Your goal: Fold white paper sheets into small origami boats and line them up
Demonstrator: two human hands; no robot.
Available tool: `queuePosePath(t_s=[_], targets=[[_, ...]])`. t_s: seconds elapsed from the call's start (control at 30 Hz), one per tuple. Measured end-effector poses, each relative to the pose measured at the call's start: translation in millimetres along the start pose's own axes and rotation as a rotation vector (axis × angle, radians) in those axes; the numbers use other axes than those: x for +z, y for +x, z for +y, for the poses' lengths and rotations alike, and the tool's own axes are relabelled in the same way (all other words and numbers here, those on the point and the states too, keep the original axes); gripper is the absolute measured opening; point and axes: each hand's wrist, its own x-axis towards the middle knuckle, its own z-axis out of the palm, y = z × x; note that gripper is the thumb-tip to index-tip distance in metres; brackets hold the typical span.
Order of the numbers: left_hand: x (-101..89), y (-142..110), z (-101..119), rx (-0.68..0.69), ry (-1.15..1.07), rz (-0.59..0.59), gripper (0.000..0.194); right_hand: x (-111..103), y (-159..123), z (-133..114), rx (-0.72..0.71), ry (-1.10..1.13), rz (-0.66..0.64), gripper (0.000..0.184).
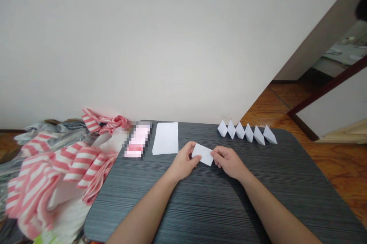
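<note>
Fingers of the left hand (185, 163) and right hand (229, 160) pinch opposite ends of a paper (203, 154) at the frame's lower centre, over a table (203, 209) bearing sheets (165, 138) left of centre and six folded papers (249, 133) right of centre.

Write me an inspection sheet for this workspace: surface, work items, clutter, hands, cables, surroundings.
Surface: dark, streaked table with rounded corners.
Work items: small white paper in the hands; larger white paper lying flat to the left; six folded papers in a row near the far edge, to the right.
Clutter: red-and-white striped cloth heaped with other items beside the table's left end; pixelated object on the table, unidentifiable.
Hands: left hand and right hand grip opposite ends of the small paper.
Cables: nothing seen.
Surroundings: pale wall behind; wooden floor to the right.
</note>
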Motion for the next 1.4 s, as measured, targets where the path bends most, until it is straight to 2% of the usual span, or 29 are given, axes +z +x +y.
queuePosePath(t_s=[0.2, 0.47, 0.67, 0.9, 0.97, 1.07, 1.2, 1.3, 1.4], targets=[[-1.6, 1.2, -4.3, -0.013, 0.043, 0.019, 0.022, 1.3, -0.1, -5.2, -0.013, 0.008, -0.037, 0.031], [-1.8, 1.1, -3.0, -0.014, -0.016, 0.023, 0.027, -0.5, -0.6, -4.7, -0.012, 0.027, 0.008, 0.03], [-2.9, -0.8, 1.1, -0.038, -0.001, 0.005, 0.042, -2.4, -0.2, -6.0, -0.015, 0.007, -0.003, 0.029], [-2.5, 0.6, -0.3, -0.041, -0.025, 0.049, 0.04, 1.0, 0.7, -2.9, -0.046, -0.01, -0.01, 0.028], [-3.7, 1.3, -0.5, -0.04, -0.045, 0.058, 0.041, 0.8, 0.7, -1.9, -0.084, 0.006, 0.019, 0.025], [-5.5, 2.2, 0.1, -0.041, -0.078, 0.053, 0.042, -2.0, 0.2, -2.2, -0.211, -0.024, 0.055, 0.03], [-5.6, 2.3, 1.1, -0.031, -0.103, 0.029, 0.041, -5.3, 0.3, -3.7, -0.394, -0.149, 0.011, 0.03], [-4.9, 1.3, 1.9, -0.036, -0.081, 0.016, 0.038, -4.3, 1.5, -2.3, -0.441, -0.196, 0.002, 0.028], [-5.6, -0.6, 4.6, -0.02, -0.006, 0.002, 0.032, -2.6, 2.0, -1.6, -0.437, -0.192, 0.047, 0.024]])
